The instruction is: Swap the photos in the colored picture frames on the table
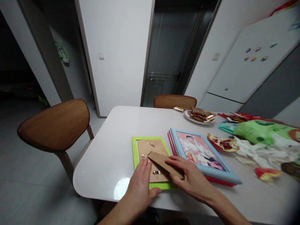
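Note:
A lime-green picture frame point(135, 153) lies face down near the front edge of the table. Its brown backing board point(144, 147) carries small metal clips point(157, 172) and a flap-like stand point(161, 162). My left hand point(142, 181) rests on the frame's left side, fingers stretched out over the board. With thumb and fingers, my right hand point(191, 176) grips the stand, which is tilted up off the board. Beside it, a light blue frame point(220, 175) with a photo lies on top of red-edged frames point(170, 143).
At the back is a plate point(187, 117) of wrapped snacks. Further right lie an opened pomegranate point(222, 144), crumpled tissues point(248, 151), a green bag point(264, 129) and a piece of rind point(267, 173). One wooden chair point(56, 125) stands left, another chair point(175, 101) behind the table point(105, 150).

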Demonstrator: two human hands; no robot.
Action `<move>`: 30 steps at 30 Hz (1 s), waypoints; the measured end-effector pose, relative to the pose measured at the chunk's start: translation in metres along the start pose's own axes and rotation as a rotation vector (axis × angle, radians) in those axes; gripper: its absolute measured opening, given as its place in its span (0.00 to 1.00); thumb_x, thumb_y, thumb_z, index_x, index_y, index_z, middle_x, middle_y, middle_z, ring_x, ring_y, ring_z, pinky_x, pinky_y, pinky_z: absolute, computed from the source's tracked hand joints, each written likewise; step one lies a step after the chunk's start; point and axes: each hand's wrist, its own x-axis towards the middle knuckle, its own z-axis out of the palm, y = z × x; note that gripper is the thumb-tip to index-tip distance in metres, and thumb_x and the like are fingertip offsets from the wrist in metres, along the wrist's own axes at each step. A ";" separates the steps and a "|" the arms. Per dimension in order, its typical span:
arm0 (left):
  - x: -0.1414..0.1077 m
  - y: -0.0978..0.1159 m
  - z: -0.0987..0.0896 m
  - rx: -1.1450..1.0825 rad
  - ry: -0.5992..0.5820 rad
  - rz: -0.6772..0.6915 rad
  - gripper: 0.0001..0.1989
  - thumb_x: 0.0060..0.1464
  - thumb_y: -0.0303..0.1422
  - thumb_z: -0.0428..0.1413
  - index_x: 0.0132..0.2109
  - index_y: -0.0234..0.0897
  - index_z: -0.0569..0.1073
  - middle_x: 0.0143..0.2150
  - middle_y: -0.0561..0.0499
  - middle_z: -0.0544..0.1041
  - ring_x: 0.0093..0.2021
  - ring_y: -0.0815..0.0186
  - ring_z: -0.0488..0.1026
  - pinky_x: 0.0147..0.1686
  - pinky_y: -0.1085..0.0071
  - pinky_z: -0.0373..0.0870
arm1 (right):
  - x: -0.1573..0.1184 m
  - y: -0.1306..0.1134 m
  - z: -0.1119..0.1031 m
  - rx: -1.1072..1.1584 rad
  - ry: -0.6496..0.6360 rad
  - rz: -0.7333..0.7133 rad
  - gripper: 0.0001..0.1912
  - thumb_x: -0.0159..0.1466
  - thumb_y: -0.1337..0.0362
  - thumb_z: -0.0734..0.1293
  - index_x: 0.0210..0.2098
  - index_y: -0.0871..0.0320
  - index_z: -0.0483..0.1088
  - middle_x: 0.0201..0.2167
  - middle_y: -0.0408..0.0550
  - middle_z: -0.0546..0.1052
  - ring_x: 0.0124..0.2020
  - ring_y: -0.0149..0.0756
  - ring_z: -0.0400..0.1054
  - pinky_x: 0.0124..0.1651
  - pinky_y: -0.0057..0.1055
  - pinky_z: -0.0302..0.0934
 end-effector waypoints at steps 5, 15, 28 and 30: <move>-0.008 -0.006 -0.009 0.081 -0.050 0.041 0.21 0.39 0.28 0.57 0.45 0.35 0.65 0.57 0.41 0.59 0.58 0.55 0.52 0.56 0.50 0.47 | 0.007 0.001 0.012 -0.062 -0.026 -0.057 0.21 0.50 0.67 0.60 0.43 0.62 0.68 0.43 0.56 0.70 0.44 0.40 0.63 0.48 0.40 0.56; -0.020 -0.031 -0.031 0.002 0.101 -0.016 0.14 0.40 0.24 0.54 0.38 0.37 0.65 0.55 0.42 0.62 0.55 0.58 0.58 0.53 0.56 0.56 | 0.012 -0.014 0.052 -0.068 0.137 -0.074 0.20 0.52 0.69 0.58 0.45 0.61 0.65 0.45 0.55 0.67 0.45 0.40 0.59 0.47 0.38 0.56; -0.020 -0.034 -0.032 0.110 0.002 0.002 0.12 0.41 0.29 0.56 0.36 0.38 0.65 0.54 0.43 0.63 0.56 0.56 0.55 0.53 0.52 0.50 | 0.008 -0.018 0.055 -0.088 0.078 -0.120 0.17 0.51 0.66 0.61 0.41 0.59 0.68 0.43 0.54 0.67 0.43 0.41 0.58 0.45 0.41 0.55; -0.021 -0.032 -0.033 0.112 -0.009 0.003 0.11 0.42 0.30 0.55 0.37 0.38 0.65 0.54 0.44 0.63 0.56 0.56 0.56 0.53 0.51 0.49 | 0.007 -0.020 0.054 -0.082 0.059 -0.118 0.17 0.52 0.65 0.61 0.41 0.58 0.68 0.43 0.53 0.67 0.43 0.41 0.58 0.45 0.40 0.55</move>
